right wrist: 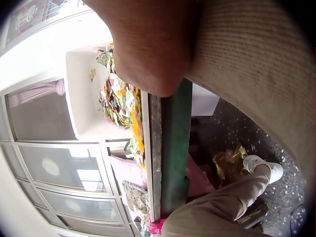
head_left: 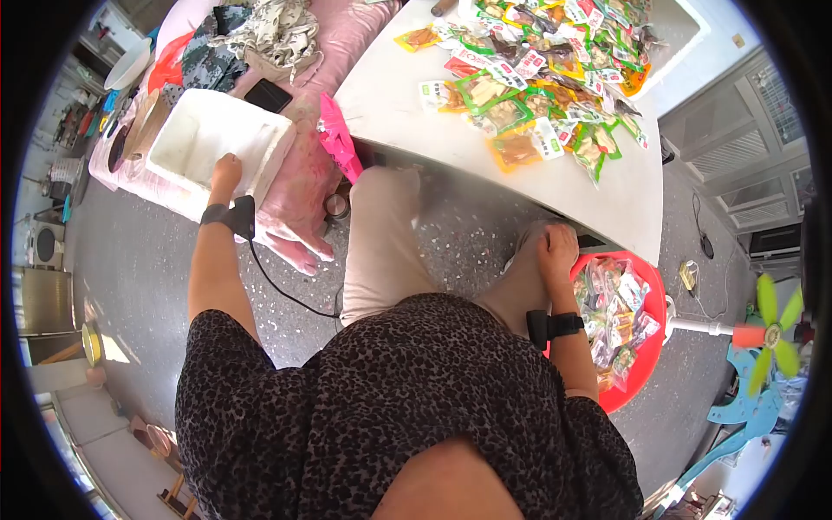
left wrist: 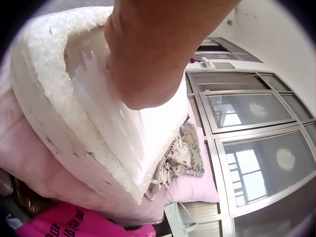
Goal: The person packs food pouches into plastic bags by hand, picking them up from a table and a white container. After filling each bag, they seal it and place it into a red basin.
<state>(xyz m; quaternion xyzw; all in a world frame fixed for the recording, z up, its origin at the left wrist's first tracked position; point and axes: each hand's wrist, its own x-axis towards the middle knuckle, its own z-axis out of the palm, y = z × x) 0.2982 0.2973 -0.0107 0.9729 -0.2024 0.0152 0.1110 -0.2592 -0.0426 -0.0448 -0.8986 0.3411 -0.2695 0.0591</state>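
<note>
In the head view my left hand point(head_left: 227, 172) reaches over the near rim of a white foam box point(head_left: 169, 169), which sits on the pink-covered seat. Its fingers point down into the box and are mostly hidden; I cannot tell whether they hold anything. From the left wrist, the box's rough, thick rim point(left wrist: 47, 74) shows close by, and the hand point(left wrist: 143, 74) hangs over its white interior. My right hand point(head_left: 557, 249) rests on my right knee, beside the table edge, with its fingers lying loosely over the trouser leg.
Many sealed snack packets point(head_left: 520, 95) are heaped on the white table point(head_left: 390, 113), spilling from a foam box point(head_left: 689, 39). A red basin point(head_left: 654, 347) of packets stands at my right, near a fan point(head_left: 771, 336). A pink bag point(head_left: 340, 143) and a phone point(head_left: 268, 95) lie by the left box.
</note>
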